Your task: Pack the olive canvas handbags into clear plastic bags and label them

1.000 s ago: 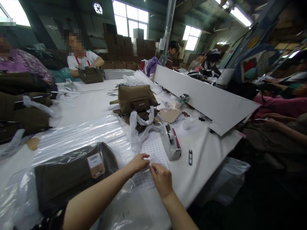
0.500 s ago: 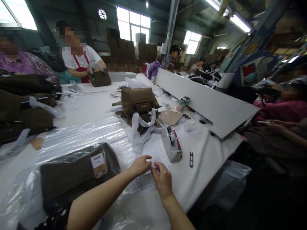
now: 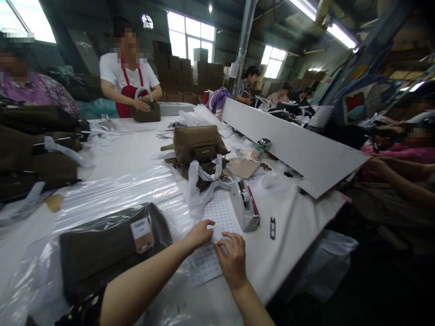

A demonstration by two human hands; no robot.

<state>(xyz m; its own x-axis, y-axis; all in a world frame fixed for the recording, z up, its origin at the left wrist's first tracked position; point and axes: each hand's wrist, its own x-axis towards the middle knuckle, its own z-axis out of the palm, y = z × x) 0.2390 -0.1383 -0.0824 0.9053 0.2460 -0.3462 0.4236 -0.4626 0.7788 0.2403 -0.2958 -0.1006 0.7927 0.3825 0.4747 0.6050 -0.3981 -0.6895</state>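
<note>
Over a white sheet printed with rows of small marks (image 3: 207, 267), my left hand (image 3: 201, 232) and my right hand (image 3: 232, 256) face each other with a small gap between the fingertips. The left fingers are pinched together at the clear plastic. On the right, thumb and forefinger pinch something too thin or small to make out, with the other fingers loosely bent. My left forearm crosses a dark olive bag (image 3: 98, 244) inside a clear plastic bag (image 3: 29, 267); a barcode tag (image 3: 142, 233) shows on it. Just beyond my right hand stands a tape dispenser (image 3: 245, 210).
Thread snips (image 3: 272, 228) lie right of the dispenser. An olive handbag (image 3: 200, 145) with wrapped handles stands ahead, near flat plastic bags (image 3: 125, 194) and a jar (image 3: 260, 149). A long white board (image 3: 288, 140) borders the right side. A co-worker (image 3: 131, 74) handles another bag across the table.
My fingertips have drawn slightly apart, and the whitish bit between them no longer shows. More of the printed sheet is visible below. The co-worker across the table has shifted right and stands more upright.
</note>
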